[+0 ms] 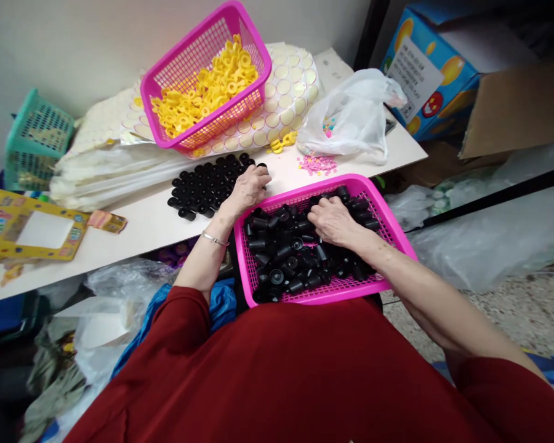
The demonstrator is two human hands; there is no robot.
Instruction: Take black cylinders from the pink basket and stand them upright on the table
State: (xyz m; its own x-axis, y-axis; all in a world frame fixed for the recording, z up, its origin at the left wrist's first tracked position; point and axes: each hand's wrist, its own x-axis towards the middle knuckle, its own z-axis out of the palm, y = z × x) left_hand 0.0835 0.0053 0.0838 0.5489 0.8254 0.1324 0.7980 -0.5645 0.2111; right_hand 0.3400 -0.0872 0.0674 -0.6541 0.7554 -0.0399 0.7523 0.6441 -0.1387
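Observation:
A pink basket full of loose black plastic pieces rests at the table's front edge, against my body. My right hand is inside it, fingers curled down onto the pieces near the far rim. My left hand, with a bracelet on the wrist, is at the right end of a block of black pieces standing upright in close rows on the table. Its fingers are bent around a black piece at the far right of the rows. What the right fingertips hold is hidden.
Behind stands a pink basket of yellow parts. A white plastic bag and pink beads lie right of it. Yellow packaging and a green basket are left; a blue box is back right.

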